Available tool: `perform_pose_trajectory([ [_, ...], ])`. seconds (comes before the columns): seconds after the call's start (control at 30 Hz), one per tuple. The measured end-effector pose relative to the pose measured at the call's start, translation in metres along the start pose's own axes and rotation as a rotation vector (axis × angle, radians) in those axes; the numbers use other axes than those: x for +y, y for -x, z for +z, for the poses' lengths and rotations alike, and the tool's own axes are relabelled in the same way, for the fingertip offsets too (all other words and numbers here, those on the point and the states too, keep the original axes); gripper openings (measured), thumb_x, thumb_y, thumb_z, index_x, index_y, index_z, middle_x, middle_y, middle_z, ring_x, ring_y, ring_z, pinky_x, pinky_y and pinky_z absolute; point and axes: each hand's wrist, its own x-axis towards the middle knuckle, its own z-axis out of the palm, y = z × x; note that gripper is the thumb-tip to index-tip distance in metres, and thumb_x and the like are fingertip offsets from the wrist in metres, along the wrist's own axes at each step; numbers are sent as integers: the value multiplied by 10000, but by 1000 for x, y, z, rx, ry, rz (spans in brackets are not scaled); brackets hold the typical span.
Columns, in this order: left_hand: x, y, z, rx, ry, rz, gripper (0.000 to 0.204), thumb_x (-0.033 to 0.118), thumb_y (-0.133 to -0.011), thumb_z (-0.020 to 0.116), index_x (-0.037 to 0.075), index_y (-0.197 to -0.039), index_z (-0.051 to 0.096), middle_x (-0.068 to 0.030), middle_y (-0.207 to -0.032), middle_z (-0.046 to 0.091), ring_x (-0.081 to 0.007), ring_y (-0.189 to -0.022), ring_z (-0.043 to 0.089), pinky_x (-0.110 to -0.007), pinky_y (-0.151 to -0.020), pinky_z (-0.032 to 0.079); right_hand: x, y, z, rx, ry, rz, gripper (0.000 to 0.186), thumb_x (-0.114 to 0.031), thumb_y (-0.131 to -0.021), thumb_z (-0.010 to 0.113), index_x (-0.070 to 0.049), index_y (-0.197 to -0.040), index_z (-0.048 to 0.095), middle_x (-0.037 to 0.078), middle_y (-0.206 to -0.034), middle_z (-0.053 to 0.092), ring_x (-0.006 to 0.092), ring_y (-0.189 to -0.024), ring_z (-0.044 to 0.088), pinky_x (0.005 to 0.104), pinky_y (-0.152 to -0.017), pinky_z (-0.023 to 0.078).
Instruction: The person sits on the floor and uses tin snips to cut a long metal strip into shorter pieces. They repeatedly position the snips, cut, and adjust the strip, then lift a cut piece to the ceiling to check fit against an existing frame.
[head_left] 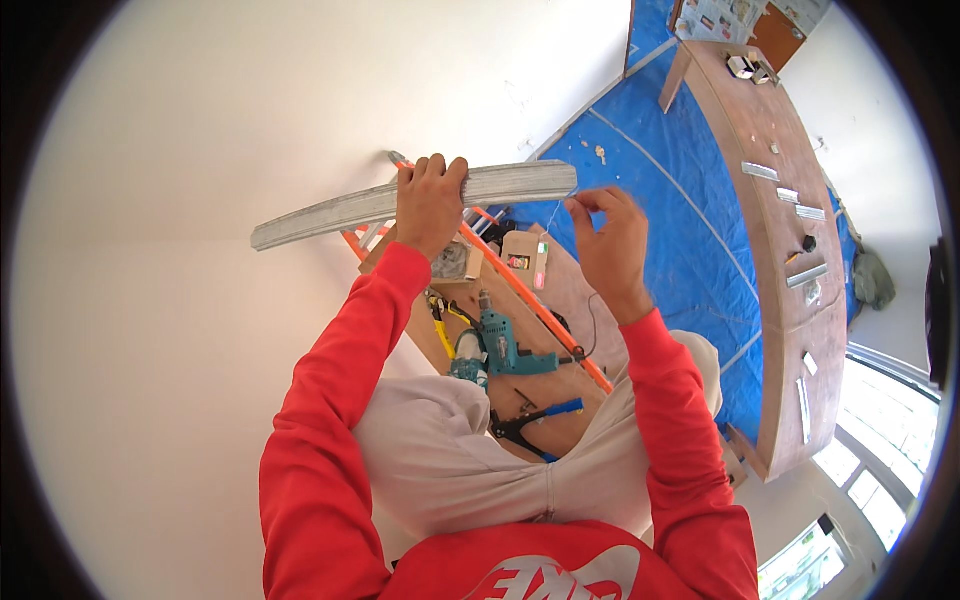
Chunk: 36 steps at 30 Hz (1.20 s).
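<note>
A long grey metal channel strip (520, 183) is held up in front of me, tilted slightly, its right end higher than its left. My left hand (430, 205) is closed round its middle from above. At the strip's right end, my right hand (610, 240) has thumb and forefinger pinched together, close beside the edge. A thin pale line hangs near those fingertips; whether they grip it is too small to tell. Below my hands lie a teal power drill (508, 340), yellow-handled snips (440, 318) and a black hand tool with blue handles (535, 425).
Under the tools is a wooden board (580, 408), with an orange ladder rail (540, 305) running across. A small cardboard box (525, 258) lies beyond the drill. Blue sheeting (690, 160) covers the floor. At right, a long wooden bench (775, 210) bears metal offcuts. A white wall (200, 330) rises at left.
</note>
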Motion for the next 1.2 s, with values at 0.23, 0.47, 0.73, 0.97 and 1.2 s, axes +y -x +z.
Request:
perform_pose_trajectory([
  [0.23,-26,5,-3,-57,0,-118,319,160,-774,727,83,-1079,672,-102,-998,639,-308,-1035,608,-458,-901,437,42,-3,-26,57,-662,873,178,-173,-924,752,1,-947,773,84,-897,752,146,-800,681,309,-726,512],
  [0.47,-41,-5,-39,158,129,-155,363,92,-696,760,56,-1031,624,-128,-969,602,-340,-1004,589,-456,-868,435,61,-20,-42,192,-107,602,305,-169,-855,825,36,-1064,740,130,-886,764,145,-811,698,307,-737,533],
  [0.73,-71,-15,-163,555,841,-317,225,145,-944,730,54,-1004,533,-8,-836,530,-123,-760,534,-311,-679,468,90,-8,-2,41,-339,583,738,-289,-913,810,26,-1487,470,215,-1333,601,260,-1125,617,357,-935,518],
  [0.97,-117,-1,-307,544,1201,-368,296,322,-1083,485,82,-1219,378,-83,-1094,552,-232,-1026,704,-347,-761,612,115,6,32,24,-466,607,582,-372,-1034,641,-2,-1461,500,179,-1248,636,287,-1046,643,397,-860,547],
  [1.2,-166,44,-481,849,1074,144,444,66,-982,660,197,-1332,422,-74,-1266,523,-394,-1262,604,-431,-882,632,116,-2,34,134,-167,824,617,-428,-957,713,15,-1361,567,219,-1239,670,370,-1107,658,446,-888,548],
])
